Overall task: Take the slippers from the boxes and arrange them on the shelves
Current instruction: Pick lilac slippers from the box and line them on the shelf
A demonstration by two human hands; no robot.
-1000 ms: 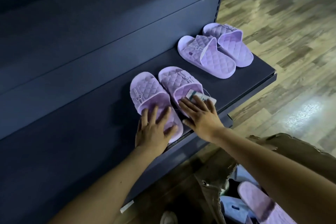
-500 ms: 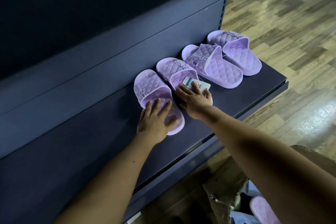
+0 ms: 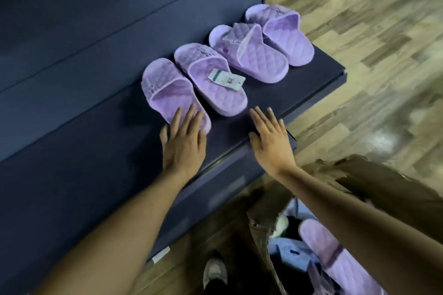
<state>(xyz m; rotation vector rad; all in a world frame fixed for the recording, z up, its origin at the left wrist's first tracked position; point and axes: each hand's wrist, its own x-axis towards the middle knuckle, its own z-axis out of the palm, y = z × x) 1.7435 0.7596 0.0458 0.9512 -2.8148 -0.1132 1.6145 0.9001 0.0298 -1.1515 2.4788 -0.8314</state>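
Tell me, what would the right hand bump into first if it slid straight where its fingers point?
Probably the heel of the tagged purple slipper, just ahead of the right hand, though it might slide past toward the next slipper.

Head-worn view, close, down onto shelf [image 3: 230,133]

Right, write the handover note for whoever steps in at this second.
The left hand is open, fingers flat on the heel of the leftmost slipper.
The right hand is open over the front of the shelf, holding nothing.
Done: four lilac slippers sit in a row on the shelf: the leftmost, the second slipper with a paper tag on it, the third slipper and the fourth slipper.
Left: the cardboard box on the floor holds another slipper; shelve it and check for more.
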